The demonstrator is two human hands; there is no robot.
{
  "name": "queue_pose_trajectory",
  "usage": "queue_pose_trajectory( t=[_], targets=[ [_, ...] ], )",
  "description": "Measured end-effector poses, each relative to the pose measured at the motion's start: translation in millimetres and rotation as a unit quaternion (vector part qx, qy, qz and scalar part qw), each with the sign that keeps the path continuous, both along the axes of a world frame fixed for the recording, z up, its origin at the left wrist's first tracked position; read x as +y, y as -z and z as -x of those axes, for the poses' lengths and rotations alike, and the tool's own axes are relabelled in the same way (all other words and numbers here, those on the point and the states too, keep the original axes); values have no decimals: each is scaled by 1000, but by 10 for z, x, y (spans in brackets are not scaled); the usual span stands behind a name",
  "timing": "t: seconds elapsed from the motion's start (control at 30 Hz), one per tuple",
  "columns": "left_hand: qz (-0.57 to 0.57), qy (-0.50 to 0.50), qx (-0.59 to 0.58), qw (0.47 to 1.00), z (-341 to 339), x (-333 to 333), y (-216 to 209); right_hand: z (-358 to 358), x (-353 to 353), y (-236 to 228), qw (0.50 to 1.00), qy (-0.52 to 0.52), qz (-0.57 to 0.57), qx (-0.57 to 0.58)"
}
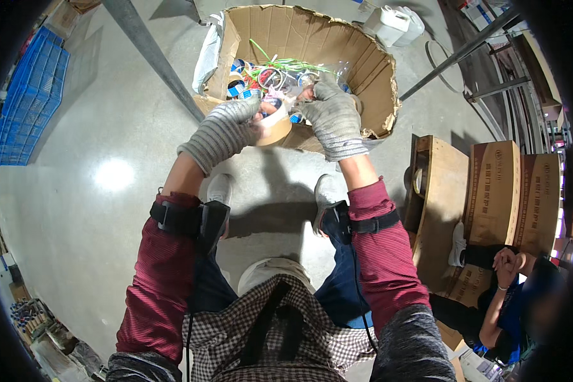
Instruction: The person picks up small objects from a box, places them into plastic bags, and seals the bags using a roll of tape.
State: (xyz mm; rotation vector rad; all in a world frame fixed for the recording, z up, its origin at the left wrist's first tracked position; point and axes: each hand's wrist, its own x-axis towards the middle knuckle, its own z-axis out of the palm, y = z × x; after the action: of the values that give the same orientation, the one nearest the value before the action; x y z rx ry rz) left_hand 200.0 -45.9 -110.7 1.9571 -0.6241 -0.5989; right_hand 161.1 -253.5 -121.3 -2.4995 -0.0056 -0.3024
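Both my hands wear grey knitted gloves with bare fingertips and are raised in front of a big, torn-edged cardboard box (299,32). My left hand (232,124) is closed round a roll of tan packing tape (275,132), its side turned toward me. Just right of the roll, my right hand (331,114) has its fingers curled in a pinch; what lies between them is too small to make out. Behind the hands, the box holds several used tape rolls with blue-printed cores (237,88), green plastic strips (286,64) and crumpled clear film.
Metal bars (153,57) slant down on both sides of the box. Blue plastic crates (35,95) stand at the far left, white jugs (388,25) behind the box. At right are a wooden crate (442,184), tall cartons (493,191) and a seated person (506,274) with clasped hands.
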Motion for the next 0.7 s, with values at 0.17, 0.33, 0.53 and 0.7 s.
queue_pose_trajectory(
  t=[0.17, 0.33, 0.53, 0.7],
  targets=[
    [-132, 17, -88, 987, -66, -89, -83, 135, 43, -170, 978, 99, -147, -110],
    [-47, 5, -85, 995, -29, -78, -76, 212, 84, -283, 935, 131, -293, -150],
    [-57, -17, -56, 997, -40, -39, -113, 348, -86, -444, 694, 262, -665, -87],
    [-61, 1, -57, 997, -51, -118, -69, 317, -103, -496, 539, 238, -791, -167]
  ],
)
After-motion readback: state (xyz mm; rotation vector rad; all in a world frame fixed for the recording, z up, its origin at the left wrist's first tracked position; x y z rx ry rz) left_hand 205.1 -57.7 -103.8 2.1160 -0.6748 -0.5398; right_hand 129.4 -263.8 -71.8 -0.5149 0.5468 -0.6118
